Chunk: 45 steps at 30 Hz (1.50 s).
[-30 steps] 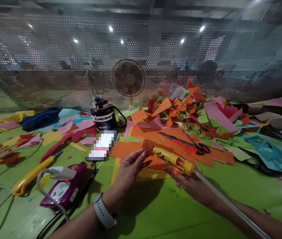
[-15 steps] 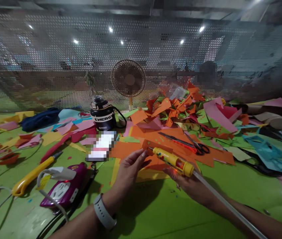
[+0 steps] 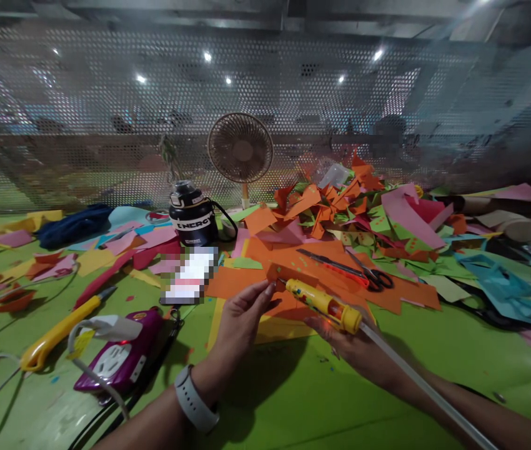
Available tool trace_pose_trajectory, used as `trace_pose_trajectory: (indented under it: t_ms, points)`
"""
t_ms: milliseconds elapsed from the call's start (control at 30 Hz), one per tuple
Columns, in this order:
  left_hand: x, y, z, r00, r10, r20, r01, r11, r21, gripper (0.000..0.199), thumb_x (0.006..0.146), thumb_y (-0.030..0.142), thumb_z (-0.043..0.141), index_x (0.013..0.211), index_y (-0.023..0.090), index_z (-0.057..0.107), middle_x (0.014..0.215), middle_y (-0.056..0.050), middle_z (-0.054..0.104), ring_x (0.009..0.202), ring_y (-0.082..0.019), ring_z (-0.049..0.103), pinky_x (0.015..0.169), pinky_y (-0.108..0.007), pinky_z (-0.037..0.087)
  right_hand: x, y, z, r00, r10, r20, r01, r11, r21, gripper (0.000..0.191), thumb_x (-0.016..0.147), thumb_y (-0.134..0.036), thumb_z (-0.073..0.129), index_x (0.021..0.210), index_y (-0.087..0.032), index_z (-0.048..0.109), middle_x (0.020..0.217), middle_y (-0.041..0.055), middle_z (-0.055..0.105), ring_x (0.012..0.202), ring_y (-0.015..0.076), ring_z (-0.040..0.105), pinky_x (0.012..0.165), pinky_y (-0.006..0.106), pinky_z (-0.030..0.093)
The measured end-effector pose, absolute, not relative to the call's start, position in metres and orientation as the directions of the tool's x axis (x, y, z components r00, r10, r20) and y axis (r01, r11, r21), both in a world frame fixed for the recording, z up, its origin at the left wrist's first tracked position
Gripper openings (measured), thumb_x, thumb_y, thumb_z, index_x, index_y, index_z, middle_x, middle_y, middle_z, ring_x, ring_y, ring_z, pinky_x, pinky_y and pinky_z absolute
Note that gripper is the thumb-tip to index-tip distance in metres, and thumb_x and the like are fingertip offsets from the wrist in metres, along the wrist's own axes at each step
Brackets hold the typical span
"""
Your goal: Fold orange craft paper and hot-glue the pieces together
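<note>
My left hand (image 3: 242, 315), with a pale watch on its wrist, pinches a small orange paper piece (image 3: 293, 272) between thumb and fingers. Wrapped around a yellow glue gun (image 3: 324, 303) is my right hand (image 3: 357, 353), partly hidden by the gun's body. The nozzle points left, close to the left fingertips and the lower edge of the paper piece; whether it touches I cannot tell. A long translucent glue stick (image 3: 420, 381) runs out of the gun's rear along my right forearm. Beneath the hands lie larger orange paper sheets (image 3: 415, 294).
Scissors (image 3: 378, 279) and a red-handled cutting tool (image 3: 340, 269) lie on the sheets. A phone (image 3: 193, 275), black bottle (image 3: 193, 219), fan (image 3: 242, 149), purple power strip (image 3: 127, 350) with cables, and yellow-handled tool (image 3: 62, 331) stand or lie leftward. Paper scraps (image 3: 331, 203) heap up behind.
The orange paper piece now shows as a wider strip reaching right above the nozzle. Both hands and the glue gun have hardly moved.
</note>
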State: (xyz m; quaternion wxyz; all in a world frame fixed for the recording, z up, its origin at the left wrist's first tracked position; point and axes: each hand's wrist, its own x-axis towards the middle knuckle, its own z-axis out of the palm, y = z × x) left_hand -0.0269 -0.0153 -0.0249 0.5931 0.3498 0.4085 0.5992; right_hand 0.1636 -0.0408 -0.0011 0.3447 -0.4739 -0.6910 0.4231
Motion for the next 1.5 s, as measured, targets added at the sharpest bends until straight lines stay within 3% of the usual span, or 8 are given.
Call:
trace_pose_trajectory:
  t_ms: [133,267,333,600,867,1067,1300,1500]
  points:
    - [-0.027,-0.013,-0.026,-0.074,0.995,-0.062,-0.400,0.028,0.916,0.031,0.055,0.034,0.086,0.081,0.018,0.078,0.084,-0.004,0.077,0.073,-0.015,0.067,0.071,-0.025,0.056,0.170,-0.036,-0.015,-0.324,0.903,0.282,0.507,0.418,-0.754,0.025,0.088,-0.042,0.052,0.076,-0.020,0.052,0.065,-0.0008,0.052,0.053,0.0125,0.047,0.046,0.025,0.037]
    - [-0.030,-0.009,-0.028,-0.110,0.990,-0.083,-0.448,0.025,0.894,0.031,0.057,0.034,0.085,0.082,0.017,0.077,0.085,-0.004,0.076,0.077,-0.016,0.067,0.073,-0.027,0.057,0.180,-0.030,-0.012,-0.431,0.624,0.652,0.706,0.683,-0.187,0.019,0.094,-0.028,0.037,0.090,-0.017,0.052,0.081,0.0094,0.062,0.070,0.0207,0.059,0.057,0.030,0.044]
    - [-0.032,-0.007,-0.028,-0.113,0.988,-0.101,-0.482,0.035,0.876,0.031,0.056,0.034,0.086,0.080,0.017,0.076,0.084,-0.004,0.075,0.077,-0.016,0.067,0.075,-0.029,0.057,0.187,-0.028,-0.001,-0.437,0.572,0.695,0.754,0.654,-0.064,0.021,0.094,-0.026,0.034,0.100,-0.015,0.051,0.091,0.0143,0.063,0.081,0.0243,0.061,0.062,0.032,0.046]
    - [-0.039,-0.005,-0.026,-0.139,0.977,-0.163,-0.533,0.065,0.844,0.028,0.056,0.033,0.086,0.075,0.016,0.074,0.080,-0.002,0.072,0.077,-0.014,0.066,0.069,-0.025,0.057,0.246,-0.005,0.031,-0.237,0.904,0.356,0.932,0.316,-0.181,0.027,0.072,-0.031,0.061,0.096,-0.019,0.058,0.091,0.0085,0.064,0.074,0.0236,0.060,0.061,0.031,0.044]
    - [-0.041,-0.001,-0.018,-0.225,0.953,-0.201,-0.602,0.026,0.798,0.009,0.069,0.020,0.077,0.073,0.016,0.070,0.076,-0.001,0.071,0.073,-0.013,0.067,0.065,-0.023,0.057,0.314,0.012,-0.001,-0.329,0.940,0.092,0.917,0.341,-0.206,0.030,0.065,-0.034,0.058,0.089,-0.018,0.068,0.098,0.0133,0.067,0.103,0.0340,0.059,0.086,0.044,0.047]
    - [-0.043,-0.001,-0.010,-0.253,0.939,-0.232,-0.630,0.021,0.776,0.006,0.076,0.015,0.069,0.071,0.016,0.069,0.072,-0.001,0.069,0.067,-0.011,0.066,0.062,-0.020,0.057,0.327,0.011,0.002,-0.405,0.914,0.016,0.905,0.403,-0.136,0.044,0.066,-0.033,0.055,0.104,-0.016,0.071,0.111,0.0159,0.068,0.123,0.0387,0.048,0.094,0.049,0.044]
    - [-0.047,0.005,-0.015,-0.291,0.924,-0.248,-0.632,0.010,0.775,0.002,0.075,0.015,0.071,0.074,0.016,0.069,0.074,-0.001,0.069,0.068,-0.012,0.068,0.061,-0.021,0.056,0.296,0.020,0.015,-0.467,0.869,0.164,0.864,0.488,-0.123,0.046,0.084,-0.036,0.046,0.121,-0.015,0.064,0.125,0.0156,0.061,0.114,0.0311,0.057,0.096,0.045,0.045]
    - [-0.049,0.007,-0.017,-0.292,0.922,-0.256,-0.630,0.016,0.776,0.003,0.075,0.015,0.071,0.073,0.017,0.069,0.074,-0.001,0.069,0.067,-0.012,0.067,0.061,-0.020,0.056,0.267,0.025,0.015,-0.506,0.847,0.160,0.857,0.515,-0.014,0.052,0.095,-0.046,0.035,0.137,-0.020,0.051,0.147,0.0136,0.041,0.135,0.0331,0.036,0.106,0.053,0.033]
